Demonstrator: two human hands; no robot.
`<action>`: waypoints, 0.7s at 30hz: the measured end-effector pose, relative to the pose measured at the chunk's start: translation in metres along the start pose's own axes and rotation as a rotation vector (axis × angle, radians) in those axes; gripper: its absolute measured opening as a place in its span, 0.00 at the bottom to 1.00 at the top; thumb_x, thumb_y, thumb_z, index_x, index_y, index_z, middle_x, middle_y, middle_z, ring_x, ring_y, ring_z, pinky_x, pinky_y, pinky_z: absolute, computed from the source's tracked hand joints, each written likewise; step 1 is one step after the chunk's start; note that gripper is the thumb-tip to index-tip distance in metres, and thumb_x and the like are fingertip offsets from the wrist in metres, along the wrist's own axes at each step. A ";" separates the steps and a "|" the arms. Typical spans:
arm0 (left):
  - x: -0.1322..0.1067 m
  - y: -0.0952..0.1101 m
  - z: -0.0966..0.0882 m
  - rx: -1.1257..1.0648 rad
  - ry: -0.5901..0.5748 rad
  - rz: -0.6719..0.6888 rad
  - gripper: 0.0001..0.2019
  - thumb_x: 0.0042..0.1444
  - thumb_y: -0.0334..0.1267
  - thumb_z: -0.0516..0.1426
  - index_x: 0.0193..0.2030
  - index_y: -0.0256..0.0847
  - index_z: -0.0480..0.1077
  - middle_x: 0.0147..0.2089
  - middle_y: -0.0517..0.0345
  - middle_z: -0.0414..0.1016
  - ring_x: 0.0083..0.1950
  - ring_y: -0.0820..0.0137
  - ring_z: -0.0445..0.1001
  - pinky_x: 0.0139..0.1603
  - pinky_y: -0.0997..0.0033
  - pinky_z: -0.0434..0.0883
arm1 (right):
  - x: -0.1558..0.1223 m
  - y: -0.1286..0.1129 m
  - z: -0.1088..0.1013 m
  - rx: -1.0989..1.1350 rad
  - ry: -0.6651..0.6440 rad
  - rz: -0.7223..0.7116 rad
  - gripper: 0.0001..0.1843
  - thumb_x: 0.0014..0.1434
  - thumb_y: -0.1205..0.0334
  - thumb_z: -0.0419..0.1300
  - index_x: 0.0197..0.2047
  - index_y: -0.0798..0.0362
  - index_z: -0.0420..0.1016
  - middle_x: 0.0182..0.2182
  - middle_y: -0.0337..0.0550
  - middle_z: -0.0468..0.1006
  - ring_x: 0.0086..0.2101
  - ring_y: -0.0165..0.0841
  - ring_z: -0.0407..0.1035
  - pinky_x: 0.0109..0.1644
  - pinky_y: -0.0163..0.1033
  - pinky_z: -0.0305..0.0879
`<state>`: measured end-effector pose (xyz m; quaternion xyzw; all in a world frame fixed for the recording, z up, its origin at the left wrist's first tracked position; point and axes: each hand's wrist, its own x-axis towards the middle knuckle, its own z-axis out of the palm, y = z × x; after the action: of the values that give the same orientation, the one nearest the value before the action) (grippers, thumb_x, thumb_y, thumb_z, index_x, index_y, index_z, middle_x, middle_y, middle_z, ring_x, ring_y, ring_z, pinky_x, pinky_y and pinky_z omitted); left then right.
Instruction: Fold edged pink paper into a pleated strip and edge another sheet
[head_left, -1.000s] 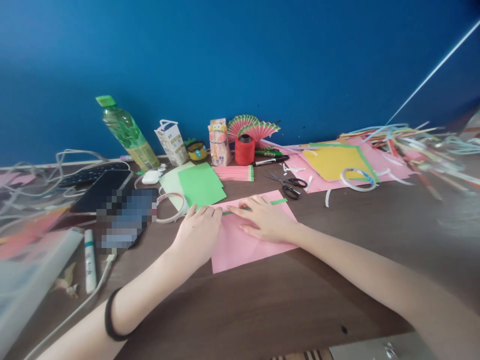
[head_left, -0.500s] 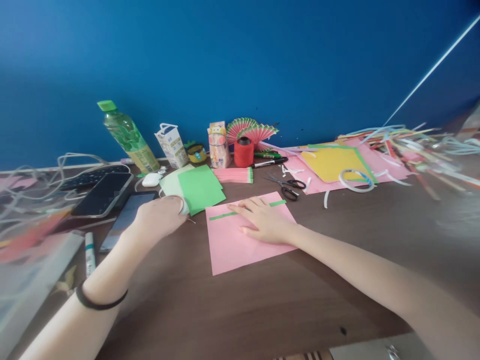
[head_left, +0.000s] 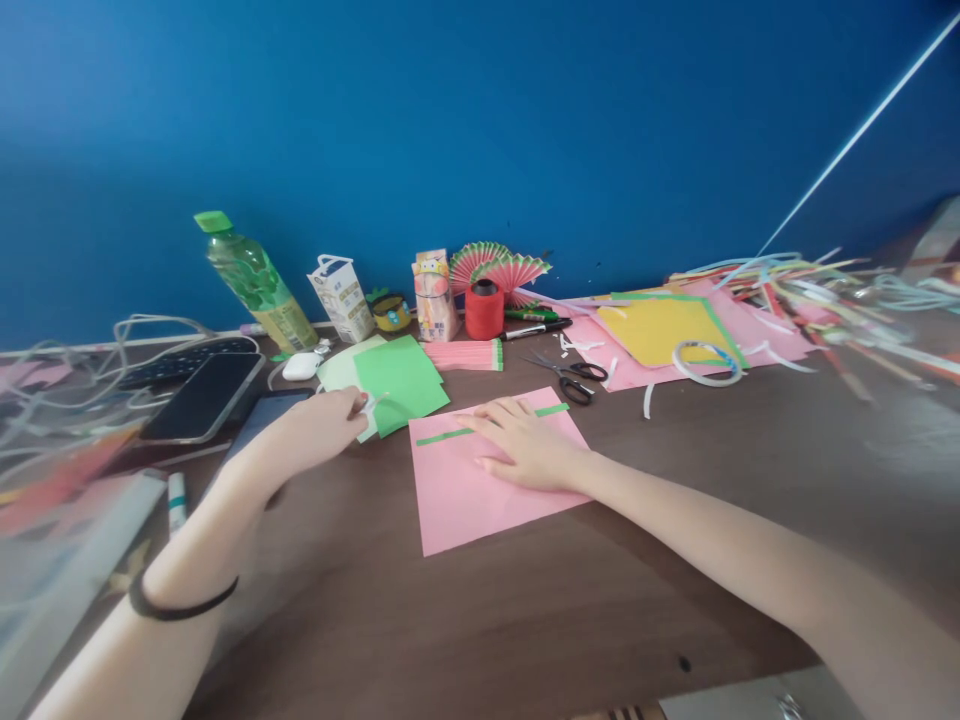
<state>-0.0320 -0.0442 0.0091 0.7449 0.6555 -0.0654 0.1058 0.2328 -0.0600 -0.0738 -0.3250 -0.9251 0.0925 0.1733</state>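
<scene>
A pink paper sheet (head_left: pixel 480 490) lies on the brown table (head_left: pixel 525 620), with a thin green strip (head_left: pixel 450 436) along its far edge. My right hand (head_left: pixel 525 447) rests flat on the sheet, fingers stretched out and touching the strip. My left hand (head_left: pixel 319 430) is off the sheet to the left, by the green paper sheets (head_left: pixel 401 380). Its fingertips are pinched on a small white strip (head_left: pixel 373 403).
Phones (head_left: pixel 202 395), cables and a white marker (head_left: pixel 176 500) lie left. At the back stand a green bottle (head_left: pixel 251 280), a carton (head_left: pixel 341 297), a red spool (head_left: pixel 484 310) and paper fans (head_left: pixel 495 268). Scissors (head_left: pixel 574 375), a tape ring (head_left: pixel 701 362), a yellow sheet (head_left: pixel 660 328) and paper strips lie right.
My left hand left the pink sheet, moved left to the spot beside the green sheets where a tape ring lay, and now pinches a white strip. My right hand stays flat on the sheet.
</scene>
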 end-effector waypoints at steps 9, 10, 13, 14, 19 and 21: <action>-0.004 0.032 0.006 -0.464 0.198 0.090 0.10 0.57 0.45 0.44 0.31 0.41 0.56 0.24 0.63 0.71 0.24 0.73 0.68 0.28 0.73 0.63 | 0.002 0.002 0.001 0.052 0.051 0.021 0.27 0.56 0.57 0.54 0.59 0.52 0.56 0.48 0.50 0.65 0.48 0.41 0.55 0.52 0.49 0.54; -0.003 0.036 0.010 -0.472 0.215 0.102 0.10 0.57 0.45 0.44 0.32 0.41 0.56 0.23 0.64 0.69 0.23 0.73 0.67 0.27 0.74 0.62 | 0.002 0.002 0.000 0.075 0.081 0.023 0.25 0.55 0.58 0.54 0.56 0.53 0.58 0.47 0.49 0.66 0.47 0.40 0.55 0.52 0.49 0.55; -0.003 0.045 0.019 -0.457 0.247 0.121 0.09 0.57 0.44 0.44 0.32 0.42 0.56 0.23 0.64 0.68 0.24 0.73 0.65 0.29 0.73 0.61 | 0.005 0.004 -0.004 0.153 0.221 0.051 0.12 0.56 0.62 0.53 0.44 0.54 0.65 0.40 0.47 0.69 0.42 0.38 0.58 0.48 0.46 0.57; -0.002 0.047 0.022 -0.448 0.252 0.130 0.09 0.57 0.44 0.44 0.32 0.42 0.56 0.24 0.64 0.68 0.24 0.73 0.65 0.29 0.73 0.61 | 0.005 0.004 -0.006 0.172 0.269 0.072 0.07 0.57 0.63 0.52 0.40 0.53 0.66 0.37 0.45 0.69 0.40 0.37 0.59 0.46 0.45 0.57; -0.004 0.055 0.031 -0.474 0.265 0.223 0.09 0.58 0.43 0.44 0.31 0.42 0.55 0.26 0.64 0.66 0.27 0.73 0.65 0.30 0.74 0.60 | 0.007 0.000 -0.018 0.224 0.397 0.059 0.05 0.55 0.69 0.51 0.35 0.53 0.66 0.35 0.44 0.69 0.38 0.35 0.61 0.46 0.45 0.58; -0.006 0.060 0.032 -0.491 0.248 0.266 0.08 0.58 0.43 0.44 0.32 0.42 0.56 0.27 0.64 0.66 0.27 0.73 0.66 0.31 0.74 0.60 | 0.007 -0.004 -0.021 0.253 0.387 -0.018 0.09 0.54 0.69 0.53 0.39 0.52 0.68 0.42 0.47 0.68 0.44 0.36 0.61 0.51 0.47 0.56</action>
<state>0.0280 -0.0646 -0.0166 0.7786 0.5564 0.2007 0.2096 0.2333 -0.0574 -0.0513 -0.3040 -0.8585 0.1418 0.3878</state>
